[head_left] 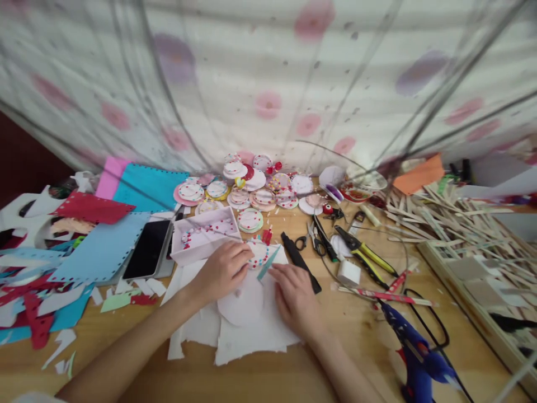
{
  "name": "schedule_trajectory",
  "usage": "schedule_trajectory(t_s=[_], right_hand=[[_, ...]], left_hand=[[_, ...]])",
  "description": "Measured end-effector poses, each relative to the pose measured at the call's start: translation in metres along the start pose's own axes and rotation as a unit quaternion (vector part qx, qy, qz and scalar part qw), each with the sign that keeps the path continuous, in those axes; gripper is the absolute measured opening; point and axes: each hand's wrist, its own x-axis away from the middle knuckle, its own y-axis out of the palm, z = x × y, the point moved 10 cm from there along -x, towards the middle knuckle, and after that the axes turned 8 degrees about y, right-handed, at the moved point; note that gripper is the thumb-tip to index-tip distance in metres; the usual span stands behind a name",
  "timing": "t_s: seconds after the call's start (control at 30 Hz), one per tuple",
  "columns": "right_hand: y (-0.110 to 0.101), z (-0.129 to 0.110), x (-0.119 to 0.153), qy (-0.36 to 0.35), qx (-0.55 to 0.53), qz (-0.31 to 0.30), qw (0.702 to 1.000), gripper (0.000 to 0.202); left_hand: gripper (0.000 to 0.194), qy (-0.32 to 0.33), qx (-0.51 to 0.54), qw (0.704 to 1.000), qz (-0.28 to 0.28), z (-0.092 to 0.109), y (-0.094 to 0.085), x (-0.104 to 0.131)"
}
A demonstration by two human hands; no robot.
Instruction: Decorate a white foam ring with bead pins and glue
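Note:
My left hand is at the middle of the table, its fingers curled together at the left edge of a small white disc edged with coloured beads. Whatever lies between its fingertips is hidden. My right hand rests on white paper, fingers stretched forward and apart from the thumb. Its fingertips lie beside a narrow teal strip, which slants across the disc's right side. Between my hands a plain white paper circle lies on the sheets. A pale pink box holding beads stands just beyond my left hand.
Beaded paper discs crowd the back by the curtain. Paper scraps, a phone and blue card lie left. At right are a black tool, scissors, yellow-handled pliers, a blue glue gun and wooden sticks.

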Motion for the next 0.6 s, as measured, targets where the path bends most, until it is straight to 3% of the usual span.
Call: schedule_trajectory(t_s=[0.07, 0.13, 0.23, 0.37, 0.5, 0.57, 0.6], right_hand=[[0.01, -0.011, 0.001, -0.025, -0.003, -0.051, 0.998, 0.039], [0.014, -0.01, 0.001, -0.016, 0.005, -0.063, 0.998, 0.038], [0.014, 0.006, 0.0, 0.032, 0.033, -0.034, 0.998, 0.035], [0.004, 0.025, 0.0, 0.083, 0.052, 0.023, 0.995, 0.036], [-0.009, 0.021, 0.0, 0.07, 0.01, 0.051, 0.996, 0.038], [-0.014, 0.015, 0.001, 0.055, -0.012, 0.055, 0.997, 0.04], [-0.015, 0.013, 0.001, 0.049, -0.02, 0.056, 0.997, 0.04]], left_hand=[[0.024, 0.027, -0.024, 0.999, -0.041, 0.001, 0.009, -0.012], [0.019, 0.041, -0.039, 0.996, -0.075, 0.0, 0.018, -0.02], [0.01, 0.053, -0.062, 0.991, -0.109, -0.001, 0.027, -0.027], [0.009, 0.041, -0.065, 0.991, -0.111, -0.004, 0.025, -0.03], [0.01, -0.038, 0.059, 0.997, -0.025, -0.013, 0.001, -0.025], [0.009, -0.112, 0.179, 0.976, 0.048, -0.019, -0.014, -0.016], [0.01, -0.156, 0.252, 0.952, 0.08, -0.021, -0.019, -0.009]])
